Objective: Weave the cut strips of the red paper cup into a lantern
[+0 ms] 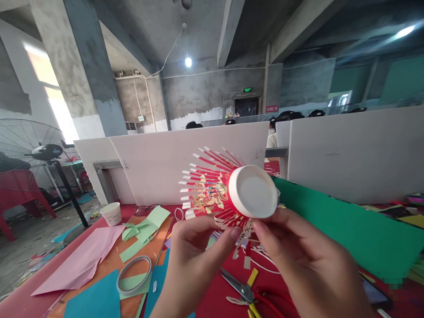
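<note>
Between my hands, above the table, is a red and gold patterned paper cup (212, 190) with its side cut into many narrow strips that fan outward. Its round white base (253, 192) faces me. My left hand (202, 251) pinches the cut strips at the lower left with thumb and finger. My right hand (298, 251) grips the cup at the lower right of the base, its thumb near some hanging strips. Below the hands lie scissors (245, 291) with red and yellow handles, partly hidden by my right hand.
Left on the red-covered table are a roll of tape (134, 276), pink paper (81, 256), green paper pieces (145, 234), blue sheets (94, 296) and a white paper cup (111, 214). A large green sheet (338, 221) lies right. White panels (198, 168) stand behind; a fan (46, 152) is far left.
</note>
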### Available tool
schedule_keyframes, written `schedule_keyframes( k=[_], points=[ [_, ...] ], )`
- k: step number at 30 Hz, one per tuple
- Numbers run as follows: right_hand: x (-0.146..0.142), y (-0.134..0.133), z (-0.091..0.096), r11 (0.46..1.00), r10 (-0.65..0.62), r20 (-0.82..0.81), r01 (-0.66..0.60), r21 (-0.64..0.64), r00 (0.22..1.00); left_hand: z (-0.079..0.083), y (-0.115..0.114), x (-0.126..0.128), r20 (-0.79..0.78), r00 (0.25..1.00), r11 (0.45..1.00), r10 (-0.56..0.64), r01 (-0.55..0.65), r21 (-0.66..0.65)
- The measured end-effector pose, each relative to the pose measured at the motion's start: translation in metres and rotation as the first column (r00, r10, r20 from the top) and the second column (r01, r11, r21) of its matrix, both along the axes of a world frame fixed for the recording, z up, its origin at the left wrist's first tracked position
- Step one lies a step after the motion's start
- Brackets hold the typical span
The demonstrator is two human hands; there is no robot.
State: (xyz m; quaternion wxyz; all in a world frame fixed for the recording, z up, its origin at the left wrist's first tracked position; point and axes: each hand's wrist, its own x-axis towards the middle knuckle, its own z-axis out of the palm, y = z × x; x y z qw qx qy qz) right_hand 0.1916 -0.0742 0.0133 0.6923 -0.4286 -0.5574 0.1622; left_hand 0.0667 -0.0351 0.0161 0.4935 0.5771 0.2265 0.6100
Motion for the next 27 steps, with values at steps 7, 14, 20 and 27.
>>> schedule_keyframes(
  k=[7,14,20,27],
  points=[
    [-0.008,-0.009,-0.003,0.960,-0.254,0.134,0.233,0.153,0.958,-0.001,-0.005,0.008,-0.024,0.989,0.988,0.145,-0.146,-0.055],
    [0.007,-0.005,-0.003,0.996,0.090,-0.068,-0.088,0.024,0.994,0.001,-0.008,0.010,0.046,0.988,0.987,0.147,-0.143,-0.074],
    [0.002,-0.005,0.001,0.995,0.002,-0.176,-0.020,-0.101,0.984,0.003,-0.010,0.009,0.126,0.991,0.990,0.040,-0.021,-0.142],
    [-0.007,-0.003,0.001,0.991,-0.124,-0.192,0.114,-0.064,0.973,0.001,-0.006,0.008,0.094,0.994,0.990,0.057,-0.045,-0.134]
  ],
)
